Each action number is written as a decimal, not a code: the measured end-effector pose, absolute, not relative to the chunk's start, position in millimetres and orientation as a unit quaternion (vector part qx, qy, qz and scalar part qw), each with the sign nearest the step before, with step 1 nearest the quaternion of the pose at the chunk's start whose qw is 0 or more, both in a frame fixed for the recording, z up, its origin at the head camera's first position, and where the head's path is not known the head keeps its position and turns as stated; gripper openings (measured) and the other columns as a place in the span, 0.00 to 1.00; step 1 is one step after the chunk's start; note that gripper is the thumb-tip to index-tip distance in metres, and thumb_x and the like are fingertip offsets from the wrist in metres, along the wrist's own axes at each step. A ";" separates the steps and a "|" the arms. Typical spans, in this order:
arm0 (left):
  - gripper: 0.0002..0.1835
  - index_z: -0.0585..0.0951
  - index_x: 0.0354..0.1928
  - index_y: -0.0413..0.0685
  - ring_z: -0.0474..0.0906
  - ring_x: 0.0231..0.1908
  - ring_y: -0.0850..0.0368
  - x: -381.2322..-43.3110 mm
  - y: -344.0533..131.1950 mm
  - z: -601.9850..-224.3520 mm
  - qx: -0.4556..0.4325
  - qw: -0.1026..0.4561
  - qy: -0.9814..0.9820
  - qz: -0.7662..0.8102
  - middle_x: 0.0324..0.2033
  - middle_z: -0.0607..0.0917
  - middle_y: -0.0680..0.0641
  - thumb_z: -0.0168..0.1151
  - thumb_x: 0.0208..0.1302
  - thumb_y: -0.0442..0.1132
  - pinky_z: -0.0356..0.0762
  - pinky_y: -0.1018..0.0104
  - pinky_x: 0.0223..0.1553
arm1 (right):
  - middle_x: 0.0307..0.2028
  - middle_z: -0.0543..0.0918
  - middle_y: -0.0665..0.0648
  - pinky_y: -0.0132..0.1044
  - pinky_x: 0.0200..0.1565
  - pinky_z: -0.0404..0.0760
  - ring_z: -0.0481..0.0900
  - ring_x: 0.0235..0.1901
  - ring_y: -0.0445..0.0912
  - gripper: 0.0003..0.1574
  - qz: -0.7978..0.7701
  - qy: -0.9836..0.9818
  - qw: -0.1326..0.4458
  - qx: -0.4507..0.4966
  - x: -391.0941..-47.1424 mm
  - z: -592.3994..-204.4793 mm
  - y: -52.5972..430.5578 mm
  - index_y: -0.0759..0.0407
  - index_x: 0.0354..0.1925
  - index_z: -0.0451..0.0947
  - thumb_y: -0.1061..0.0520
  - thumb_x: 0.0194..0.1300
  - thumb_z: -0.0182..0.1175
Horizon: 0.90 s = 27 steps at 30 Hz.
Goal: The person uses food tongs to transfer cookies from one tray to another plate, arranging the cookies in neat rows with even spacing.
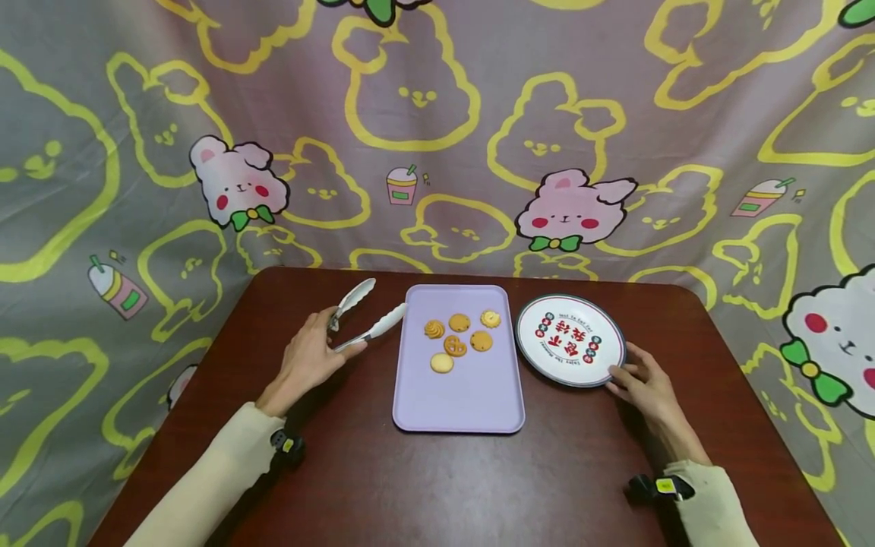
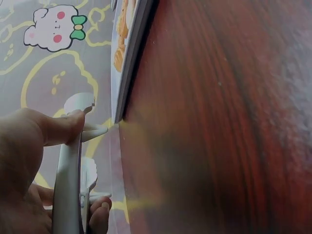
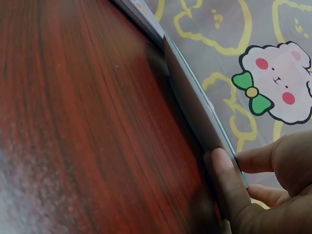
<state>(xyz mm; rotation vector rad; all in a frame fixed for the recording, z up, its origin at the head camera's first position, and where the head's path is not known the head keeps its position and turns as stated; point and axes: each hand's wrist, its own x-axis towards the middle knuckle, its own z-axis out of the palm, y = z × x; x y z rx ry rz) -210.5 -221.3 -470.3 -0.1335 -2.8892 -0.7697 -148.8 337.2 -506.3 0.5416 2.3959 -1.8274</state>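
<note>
My left hand (image 1: 316,353) holds a pair of white-tipped metal tongs (image 1: 388,320), thumb on one arm and fingers on the other. Their arms are spread, with nothing between the tips, and one tip comes close to the left edge of the lavender tray (image 1: 459,403). On that tray lie several cookies (image 1: 455,346) of different shapes. To its right is a round white plate (image 1: 560,357) with a dark rim and red lettering. My right hand (image 1: 645,384) pinches the plate's lower right rim, the thumb (image 3: 223,161) on one face and fingers on the other.
Everything is on a dark reddish-brown wooden table (image 1: 437,486). A grey curtain (image 1: 451,175) with yellow outlines and cartoon rabbits hangs behind and along both sides. A small dark camera (image 1: 289,447) sits on the left wrist, another camera (image 1: 642,488) on the right.
</note>
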 end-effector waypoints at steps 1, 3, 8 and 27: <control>0.51 0.67 0.75 0.44 0.80 0.44 0.43 -210.7 -219.8 -469.4 -0.049 0.073 -0.963 -0.256 0.53 0.80 0.38 0.73 0.58 0.66 0.78 0.44 0.43 | 0.48 0.76 0.53 0.28 0.44 0.87 0.82 0.37 0.29 0.49 -0.596 0.782 0.039 0.177 -149.0 -506.4 337.3 0.57 0.84 0.44 0.60 0.77 0.58; 0.50 0.68 0.75 0.45 0.81 0.44 0.44 -211.2 -217.2 -467.7 -0.059 0.072 -0.963 -0.255 0.54 0.80 0.38 0.73 0.59 0.65 0.78 0.44 0.44 | 0.47 0.76 0.52 0.28 0.44 0.87 0.82 0.37 0.29 0.49 -0.597 0.781 0.039 0.177 -149.5 -506.7 337.7 0.57 0.84 0.44 0.60 0.77 0.58; 0.48 0.69 0.75 0.47 0.81 0.46 0.45 -212.0 -210.0 -465.1 -0.088 0.076 -0.961 -0.252 0.53 0.81 0.40 0.75 0.59 0.63 0.79 0.43 0.44 | 0.47 0.75 0.51 0.28 0.44 0.86 0.81 0.37 0.29 0.49 -0.605 0.777 0.037 0.173 -150.6 -507.0 338.4 0.57 0.84 0.45 0.60 0.77 0.59; 0.38 0.77 0.69 0.52 0.81 0.41 0.50 -210.7 -189.1 -459.6 -0.168 0.057 -0.959 -0.221 0.46 0.85 0.47 0.76 0.59 0.59 0.78 0.48 0.37 | 0.43 0.76 0.46 0.26 0.44 0.86 0.81 0.37 0.28 0.49 -0.612 0.773 0.032 0.165 -149.0 -508.4 338.8 0.58 0.84 0.45 0.61 0.76 0.59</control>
